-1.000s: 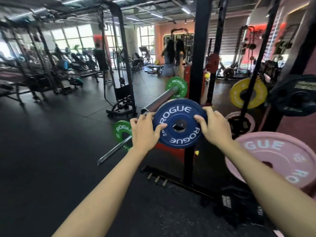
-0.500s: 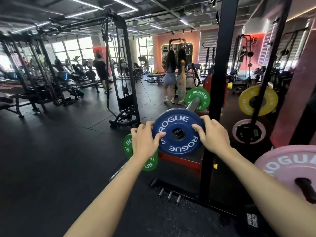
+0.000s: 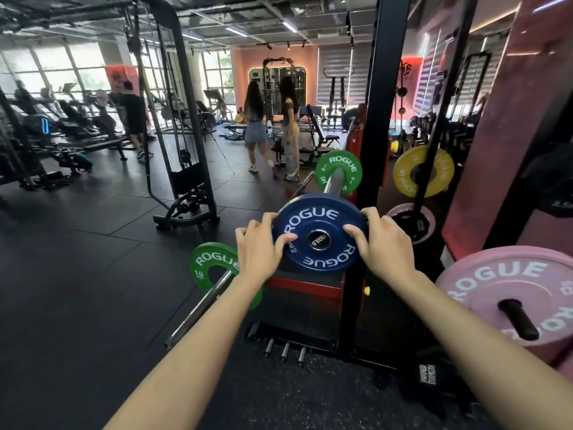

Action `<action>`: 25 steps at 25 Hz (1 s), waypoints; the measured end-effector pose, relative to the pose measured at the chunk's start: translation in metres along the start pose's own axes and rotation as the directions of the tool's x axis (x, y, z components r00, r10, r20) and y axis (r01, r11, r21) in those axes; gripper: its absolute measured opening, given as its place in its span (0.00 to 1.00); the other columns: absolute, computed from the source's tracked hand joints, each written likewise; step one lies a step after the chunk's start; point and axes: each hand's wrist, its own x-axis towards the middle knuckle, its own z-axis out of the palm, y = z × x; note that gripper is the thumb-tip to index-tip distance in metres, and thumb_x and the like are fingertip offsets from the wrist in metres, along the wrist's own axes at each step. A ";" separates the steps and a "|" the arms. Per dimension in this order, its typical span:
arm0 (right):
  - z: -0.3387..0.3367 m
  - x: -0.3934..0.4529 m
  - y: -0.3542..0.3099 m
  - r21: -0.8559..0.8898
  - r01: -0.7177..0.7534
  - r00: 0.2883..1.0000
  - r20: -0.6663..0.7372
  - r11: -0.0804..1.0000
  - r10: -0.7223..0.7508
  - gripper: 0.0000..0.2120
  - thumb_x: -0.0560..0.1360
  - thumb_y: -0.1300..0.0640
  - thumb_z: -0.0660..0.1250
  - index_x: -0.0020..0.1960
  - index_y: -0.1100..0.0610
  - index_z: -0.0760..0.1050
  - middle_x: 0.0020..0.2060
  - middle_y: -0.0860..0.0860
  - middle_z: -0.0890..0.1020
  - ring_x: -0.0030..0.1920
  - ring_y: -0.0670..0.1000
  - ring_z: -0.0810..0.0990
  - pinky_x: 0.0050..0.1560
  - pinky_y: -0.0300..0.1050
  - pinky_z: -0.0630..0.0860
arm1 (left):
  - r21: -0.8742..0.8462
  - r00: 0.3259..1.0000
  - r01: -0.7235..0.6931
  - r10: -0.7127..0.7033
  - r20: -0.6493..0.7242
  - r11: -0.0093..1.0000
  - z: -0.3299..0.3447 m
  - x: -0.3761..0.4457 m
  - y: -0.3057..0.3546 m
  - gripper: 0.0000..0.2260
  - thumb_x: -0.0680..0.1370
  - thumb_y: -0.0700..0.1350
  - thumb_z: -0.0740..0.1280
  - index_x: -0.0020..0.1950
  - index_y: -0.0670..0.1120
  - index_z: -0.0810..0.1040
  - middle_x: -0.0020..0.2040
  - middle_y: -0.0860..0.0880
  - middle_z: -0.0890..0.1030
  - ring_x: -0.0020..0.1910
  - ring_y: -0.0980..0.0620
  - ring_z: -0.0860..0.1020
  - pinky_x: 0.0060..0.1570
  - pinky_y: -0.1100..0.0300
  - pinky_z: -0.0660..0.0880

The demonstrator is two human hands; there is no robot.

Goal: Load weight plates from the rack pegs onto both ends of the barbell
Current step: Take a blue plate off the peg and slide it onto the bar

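The plate [image 3: 319, 234] in the middle is dark blue with white ROGUE letters. Two plates are green with white letters, one far [image 3: 338, 169] and one near [image 3: 214, 265]. Another plate [image 3: 423, 171] is yellow. The big plate [image 3: 508, 293] is pink with white letters. The rack post [image 3: 381, 119] is black. The floor [image 3: 77, 274] is black.

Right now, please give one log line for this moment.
step: blue plate on bar end | left hand: on plate | right hand: on plate | green plate: further in
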 end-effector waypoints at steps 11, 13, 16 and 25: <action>0.009 0.000 -0.001 -0.055 -0.093 0.996 0.004 0.994 0.093 0.22 0.79 0.37 0.56 0.58 0.55 0.68 0.42 0.55 0.80 0.44 0.58 0.80 0.34 0.50 0.74 | 0.039 0.995 -0.094 0.095 -0.018 0.995 0.003 0.011 -0.002 0.25 0.78 0.67 0.61 0.69 0.53 0.70 0.55 0.54 0.80 0.55 0.50 0.76 0.55 0.51 0.64; 0.006 0.000 0.000 -0.068 -0.091 0.996 -0.008 0.994 0.091 0.24 0.78 0.36 0.57 0.60 0.55 0.70 0.47 0.54 0.80 0.49 0.57 0.78 0.40 0.50 0.74 | 0.076 0.994 -0.097 0.101 -0.040 0.992 0.000 0.011 0.001 0.27 0.78 0.67 0.60 0.70 0.52 0.70 0.59 0.53 0.79 0.57 0.50 0.75 0.56 0.50 0.64; 0.003 0.000 0.001 -0.110 -0.080 0.996 -0.036 0.991 0.076 0.31 0.76 0.33 0.58 0.65 0.58 0.69 0.54 0.55 0.77 0.55 0.57 0.73 0.52 0.52 0.73 | 0.151 0.987 -0.094 0.112 -0.119 0.984 -0.003 0.011 0.002 0.30 0.76 0.69 0.60 0.70 0.51 0.70 0.62 0.50 0.77 0.59 0.48 0.73 0.56 0.49 0.66; 0.010 0.009 0.001 -0.216 -0.109 0.994 -0.017 0.970 0.108 0.39 0.72 0.28 0.58 0.68 0.58 0.68 0.64 0.55 0.74 0.63 0.59 0.71 0.60 0.56 0.71 | 0.244 0.990 -0.031 0.064 -0.125 0.969 0.011 0.025 -0.009 0.37 0.71 0.78 0.56 0.72 0.56 0.69 0.70 0.46 0.72 0.67 0.46 0.69 0.60 0.42 0.66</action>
